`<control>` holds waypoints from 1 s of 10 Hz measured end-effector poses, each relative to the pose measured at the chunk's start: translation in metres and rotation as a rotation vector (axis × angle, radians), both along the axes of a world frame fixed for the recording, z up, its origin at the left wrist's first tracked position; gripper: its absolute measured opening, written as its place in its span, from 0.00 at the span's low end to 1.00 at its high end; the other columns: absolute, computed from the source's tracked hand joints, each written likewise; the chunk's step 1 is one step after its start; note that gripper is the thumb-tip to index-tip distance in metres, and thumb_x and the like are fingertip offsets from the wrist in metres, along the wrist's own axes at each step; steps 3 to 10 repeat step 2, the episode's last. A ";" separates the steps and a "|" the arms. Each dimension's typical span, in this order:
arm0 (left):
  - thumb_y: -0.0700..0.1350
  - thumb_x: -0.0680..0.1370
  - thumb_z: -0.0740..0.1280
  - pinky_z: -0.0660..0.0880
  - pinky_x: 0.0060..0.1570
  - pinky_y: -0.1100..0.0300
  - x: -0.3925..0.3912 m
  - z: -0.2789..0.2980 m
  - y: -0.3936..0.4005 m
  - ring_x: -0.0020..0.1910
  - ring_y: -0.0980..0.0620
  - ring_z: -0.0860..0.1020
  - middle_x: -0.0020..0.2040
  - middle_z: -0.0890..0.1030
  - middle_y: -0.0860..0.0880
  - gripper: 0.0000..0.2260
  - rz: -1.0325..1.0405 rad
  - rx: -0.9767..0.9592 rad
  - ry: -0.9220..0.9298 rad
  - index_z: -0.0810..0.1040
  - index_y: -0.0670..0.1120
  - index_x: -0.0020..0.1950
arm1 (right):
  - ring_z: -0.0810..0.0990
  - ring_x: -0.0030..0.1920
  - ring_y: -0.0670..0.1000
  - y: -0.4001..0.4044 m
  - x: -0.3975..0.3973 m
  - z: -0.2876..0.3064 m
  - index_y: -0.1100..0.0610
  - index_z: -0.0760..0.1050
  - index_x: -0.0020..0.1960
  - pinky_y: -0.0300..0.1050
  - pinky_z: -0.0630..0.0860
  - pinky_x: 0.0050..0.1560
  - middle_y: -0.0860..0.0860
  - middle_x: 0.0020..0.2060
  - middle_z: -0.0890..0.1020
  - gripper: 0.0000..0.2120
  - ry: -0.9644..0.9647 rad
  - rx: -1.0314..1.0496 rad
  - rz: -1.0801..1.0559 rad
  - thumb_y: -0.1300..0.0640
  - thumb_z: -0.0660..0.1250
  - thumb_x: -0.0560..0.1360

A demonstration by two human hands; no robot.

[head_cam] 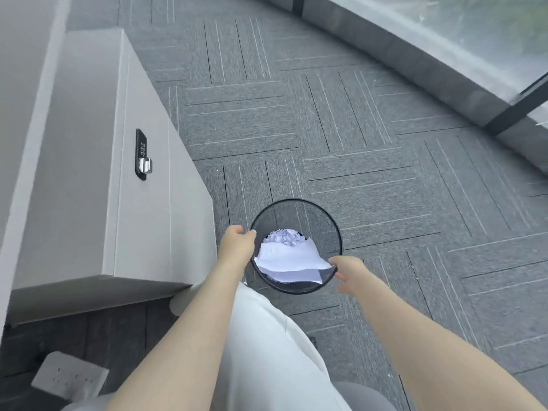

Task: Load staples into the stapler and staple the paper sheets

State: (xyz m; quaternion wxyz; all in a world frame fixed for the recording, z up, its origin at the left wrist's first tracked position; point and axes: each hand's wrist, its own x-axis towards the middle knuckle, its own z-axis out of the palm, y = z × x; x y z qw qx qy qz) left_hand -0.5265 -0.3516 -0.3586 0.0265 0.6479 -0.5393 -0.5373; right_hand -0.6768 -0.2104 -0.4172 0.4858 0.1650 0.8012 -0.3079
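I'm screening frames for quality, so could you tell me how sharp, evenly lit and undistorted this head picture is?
Head view: soft, even daylight; straight lines bow from the wide-angle lens; right hand motion-blurred, left hand on the bin rim sharper; window washed out.

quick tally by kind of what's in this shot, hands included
hands: 2, left hand and right hand, both at the bin rim
mesh waste bin: 1
paper sheet in the bin: 1, on crumpled scraps I can't count
cabinet with combination lock: 1
power strip: 1
total: 6
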 end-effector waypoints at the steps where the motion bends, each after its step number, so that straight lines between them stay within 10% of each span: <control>1: 0.40 0.76 0.60 0.71 0.42 0.57 -0.007 0.043 0.004 0.43 0.51 0.76 0.45 0.78 0.48 0.12 0.458 0.015 0.322 0.73 0.40 0.59 | 0.74 0.60 0.60 0.000 -0.014 0.032 0.67 0.67 0.66 0.55 0.71 0.61 0.62 0.58 0.76 0.19 0.114 -0.081 -0.053 0.63 0.60 0.77; 2: 0.38 0.77 0.57 0.66 0.35 0.63 -0.009 0.097 0.012 0.35 0.58 0.73 0.37 0.73 0.53 0.07 0.806 0.028 0.662 0.72 0.48 0.45 | 0.76 0.44 0.54 -0.004 -0.036 0.082 0.60 0.71 0.55 0.50 0.74 0.53 0.59 0.51 0.73 0.09 0.211 -0.349 -0.204 0.64 0.57 0.78; 10: 0.38 0.77 0.57 0.66 0.35 0.63 -0.009 0.097 0.012 0.35 0.58 0.73 0.37 0.73 0.53 0.07 0.806 0.028 0.662 0.72 0.48 0.45 | 0.76 0.44 0.54 -0.004 -0.036 0.082 0.60 0.71 0.55 0.50 0.74 0.53 0.59 0.51 0.73 0.09 0.211 -0.349 -0.204 0.64 0.57 0.78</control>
